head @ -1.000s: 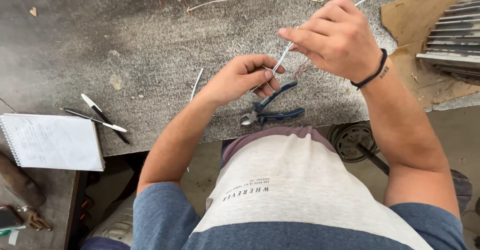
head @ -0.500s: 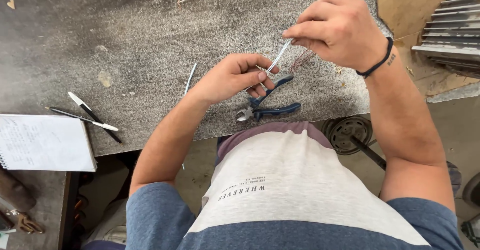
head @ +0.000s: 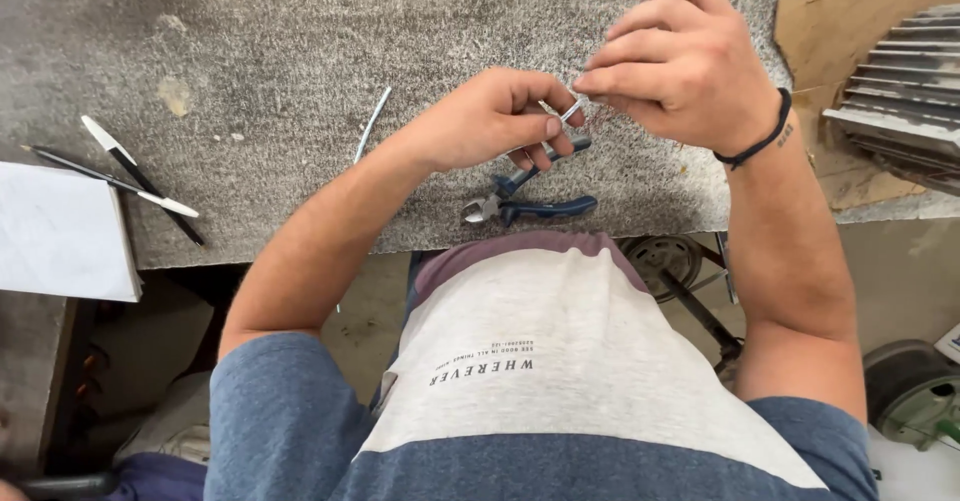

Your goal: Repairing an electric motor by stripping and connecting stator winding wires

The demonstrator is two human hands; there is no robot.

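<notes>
A: Where is the wire?
B: A thin white wire (head: 570, 113) sits pinched between the left hand (head: 490, 119) and right hand (head: 680, 61), both closed on it above the grey bench (head: 250, 61).
A: And nearby?
B: Blue-handled cutters (head: 525, 204) lie just below the hands.

Blue-handled pliers (head: 528, 203) just below hands; bare tabletop (head: 300, 51) leftward.

Grey-and-blue T-shirt (head: 560, 361), black wristband (head: 762, 143) on right wrist.
</notes>
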